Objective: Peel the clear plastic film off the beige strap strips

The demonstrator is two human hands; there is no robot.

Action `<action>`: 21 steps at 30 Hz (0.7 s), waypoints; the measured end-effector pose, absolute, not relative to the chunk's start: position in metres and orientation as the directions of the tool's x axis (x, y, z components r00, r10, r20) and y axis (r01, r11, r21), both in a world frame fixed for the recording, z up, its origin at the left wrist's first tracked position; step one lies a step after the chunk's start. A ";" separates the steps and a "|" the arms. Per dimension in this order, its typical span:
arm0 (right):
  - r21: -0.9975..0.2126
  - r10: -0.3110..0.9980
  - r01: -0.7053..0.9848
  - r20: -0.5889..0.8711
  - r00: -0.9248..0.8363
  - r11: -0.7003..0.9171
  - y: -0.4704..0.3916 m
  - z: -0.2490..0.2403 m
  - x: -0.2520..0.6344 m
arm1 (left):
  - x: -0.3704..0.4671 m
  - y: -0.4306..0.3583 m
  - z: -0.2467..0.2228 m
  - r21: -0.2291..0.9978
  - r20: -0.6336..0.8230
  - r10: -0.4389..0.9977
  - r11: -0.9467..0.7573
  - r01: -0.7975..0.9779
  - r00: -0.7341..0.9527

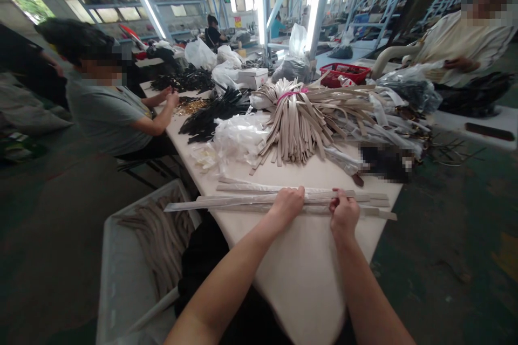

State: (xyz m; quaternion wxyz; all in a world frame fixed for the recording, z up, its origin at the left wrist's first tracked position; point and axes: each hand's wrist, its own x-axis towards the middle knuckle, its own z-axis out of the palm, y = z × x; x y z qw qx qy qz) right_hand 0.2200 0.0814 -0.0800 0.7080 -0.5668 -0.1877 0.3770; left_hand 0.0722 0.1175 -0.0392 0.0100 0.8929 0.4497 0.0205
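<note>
Several long beige strips [238, 202] lie side by side across the near part of the white table [299, 259], some with clear plastic on them. My left hand [288, 205] is closed around the strips near their middle. To its right, my right hand [343, 211] pinches a strip near its right end, fingers bent. Beyond my hands stands a large bundle of beige strips [293, 124] bound with a pink tie. Crumpled white plastic [240, 137] lies to the left of that bundle.
A white bin [106, 259] with beige strips stands at the lower left. Black strips [218, 113] and a red basket [343, 74] are farther back. One person [109, 113] sits at the left; another [453, 48] is at the right. A dark blurred item lies near the right edge.
</note>
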 end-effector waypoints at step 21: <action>-0.986 0.776 -0.087 -0.164 0.609 -0.141 0.060 -0.093 0.336 | 0.104 0.086 -0.042 0.037 0.263 0.729 -0.662 0.748 0.632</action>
